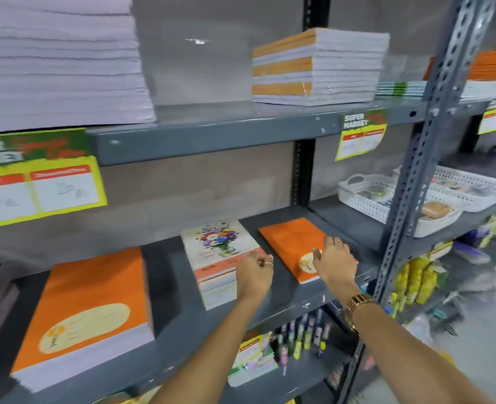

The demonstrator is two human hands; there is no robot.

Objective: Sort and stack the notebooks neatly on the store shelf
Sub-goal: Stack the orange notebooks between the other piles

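On the middle grey shelf (284, 304) stand three notebook piles. A thick orange-covered stack (92, 310) is at the left, a stack topped by a flower-print cover (217, 246) is in the middle, and a thin orange pile (290, 243) is at the right. My left hand (255, 272) hovers over the near right corner of the flower stack, fingers curled, holding nothing that I can see. My right hand (334, 260) lies on the near part of the thin orange pile, fingers spread flat. A watch is on the right wrist.
The upper shelf (211, 135) carries a tall white-edged stack (57, 59) at left and an orange-and-white stack (316, 68) at right. White baskets (366, 193) sit further right. A perforated steel post (427, 147) stands beside my right arm. Pens hang below.
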